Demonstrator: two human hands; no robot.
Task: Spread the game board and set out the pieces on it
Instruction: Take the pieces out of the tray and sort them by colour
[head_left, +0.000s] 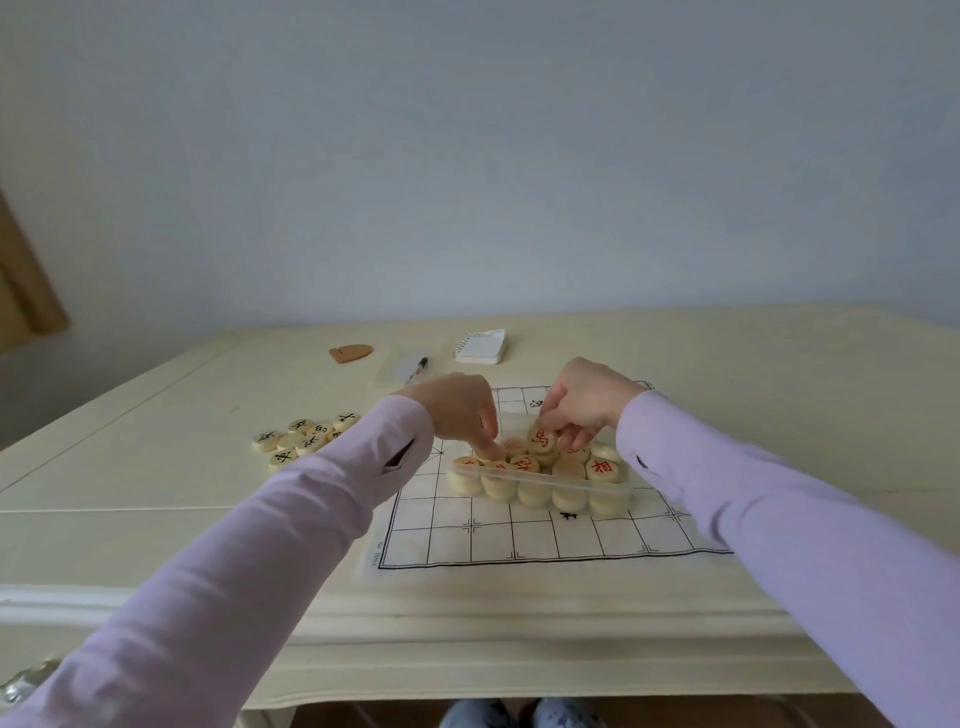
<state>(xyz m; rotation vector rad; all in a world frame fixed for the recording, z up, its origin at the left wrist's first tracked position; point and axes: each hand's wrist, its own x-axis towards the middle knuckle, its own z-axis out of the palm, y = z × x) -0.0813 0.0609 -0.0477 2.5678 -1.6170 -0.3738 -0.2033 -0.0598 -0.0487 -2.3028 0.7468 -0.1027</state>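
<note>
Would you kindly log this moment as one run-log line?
board spread; clear box on board; right hand pinches red piece; left hand reaching into box; black pieces heaped beside board

The box (540, 480) of pieces sits on the board (519, 535) (loose pieces (304, 439) lie left, on the table (156, 545)).

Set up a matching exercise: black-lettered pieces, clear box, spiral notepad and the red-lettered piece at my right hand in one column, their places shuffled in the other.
Things
1. black-lettered pieces
2. clear box
3. spiral notepad
4. red-lettered piece

Places
A. pinched by the right hand
B. heaped on the bare table, left of the game board
C. standing on the game board
D. on the table beyond the game board's far edge

Pairs: 1-B, 2-C, 3-D, 4-A
</note>
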